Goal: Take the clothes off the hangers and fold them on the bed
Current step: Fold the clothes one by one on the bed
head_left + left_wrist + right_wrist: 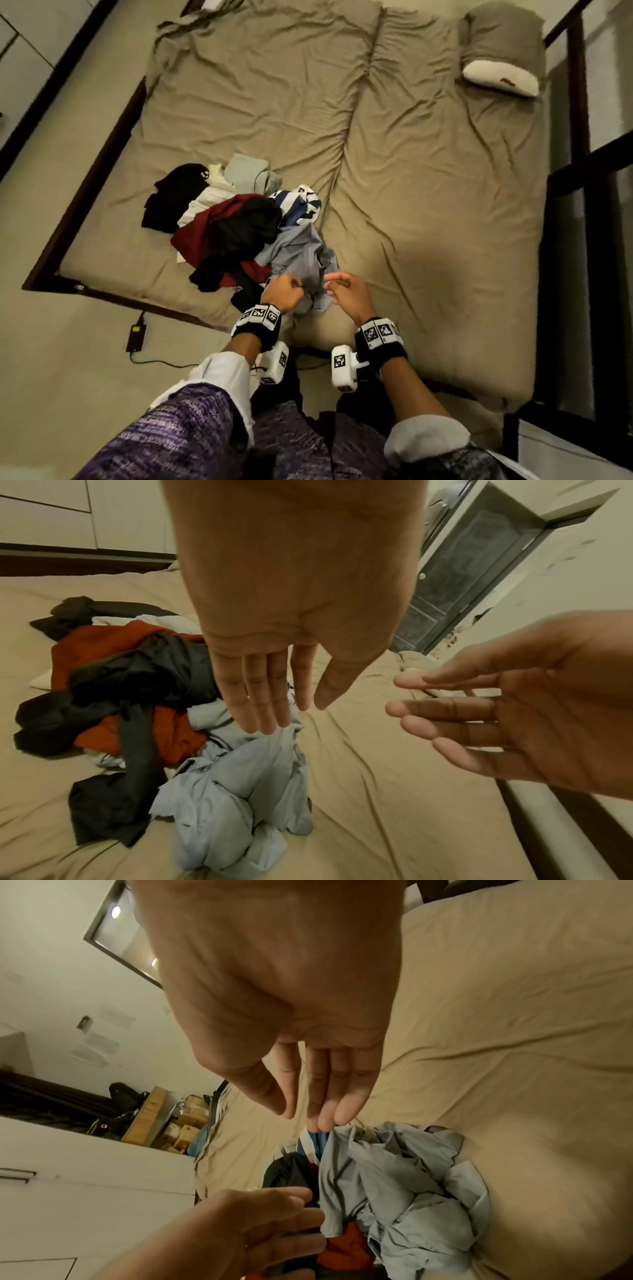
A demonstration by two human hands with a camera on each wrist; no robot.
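Both hands hover over the bed (428,171): left hand (281,293) and right hand (346,294), fingers straight and empty in the wrist views. Beneath them lies a crumpled light-blue shirt (236,785), beside a heap of red and black clothes (226,236).

The person wears purple-and-black patterned sleeves (178,428) with white cuffs (227,371) pushed up the forearms. Each wrist carries a black band (257,323) ringed with white square-coded tags, and a white camera block (343,368) bearing similar tags hangs beneath
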